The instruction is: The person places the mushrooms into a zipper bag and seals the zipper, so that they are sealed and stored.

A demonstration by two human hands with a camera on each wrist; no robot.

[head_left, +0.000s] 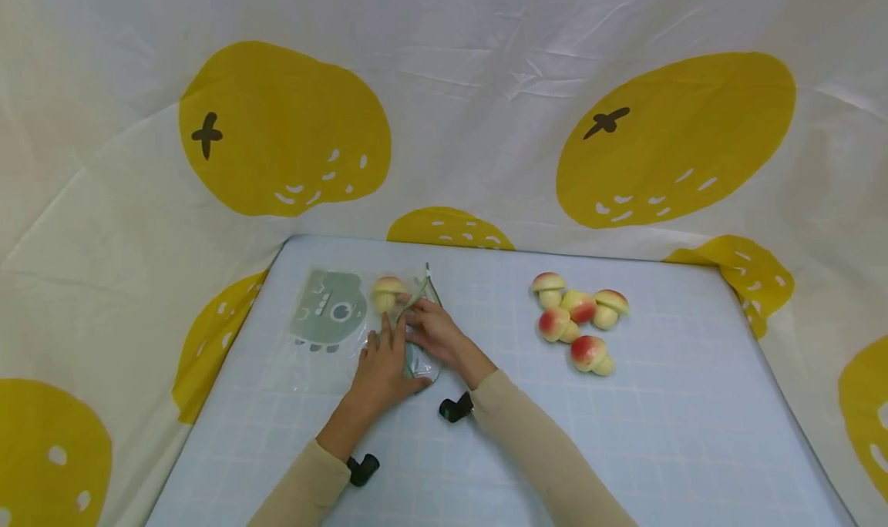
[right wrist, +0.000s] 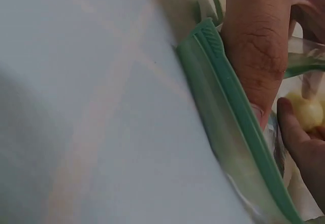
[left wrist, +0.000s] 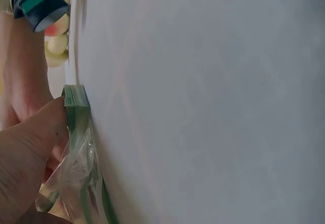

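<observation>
A clear plastic zip bag (head_left: 329, 307) with a grey-green one-eyed monster print lies on the table, its green zip edge (right wrist: 228, 82) standing parted on the right. Inside, seen through the plastic, is a toy mushroom (head_left: 388, 286) with a pale stem. My left hand (head_left: 383, 369) rests over the bag, fingers straight toward the mushroom's stem. Its thumb (left wrist: 43, 125) lies against the zip's end. My right hand (head_left: 435, 333) reaches in at the bag's mouth, a fingertip beside the mushroom. Its thumb (right wrist: 256, 56) runs along the zip edge; its other fingers are partly hidden.
Several red-and-cream toy mushrooms (head_left: 581, 306) lie loosely grouped on the right side of the table (head_left: 680, 404). Black wrist-worn devices (head_left: 454, 408) sit beside both forearms. A white cloth (head_left: 472, 126) with yellow fruit prints hangs behind the table and along its sides.
</observation>
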